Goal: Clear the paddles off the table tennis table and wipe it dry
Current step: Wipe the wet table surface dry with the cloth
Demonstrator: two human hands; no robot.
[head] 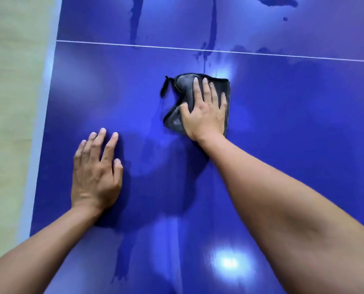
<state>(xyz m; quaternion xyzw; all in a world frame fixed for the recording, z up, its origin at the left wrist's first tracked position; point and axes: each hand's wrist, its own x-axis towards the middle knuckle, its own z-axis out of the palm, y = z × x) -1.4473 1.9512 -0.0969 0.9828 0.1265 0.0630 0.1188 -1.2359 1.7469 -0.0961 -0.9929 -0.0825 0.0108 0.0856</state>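
Right grip point(204, 115) spread flat on grey cloth point(183, 85), left grip point(96, 172) flat near table edge point(41, 128)

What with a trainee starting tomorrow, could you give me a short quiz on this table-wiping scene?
1. True or false: the right hand presses flat on the dark cloth.
2. The left hand is: A) gripping a paddle; B) resting flat on the blue table; C) holding the cloth.
3. Which marking do the long wet streaks at the top lie beyond?

Key: 1 true; 2 B; 3 the white line.
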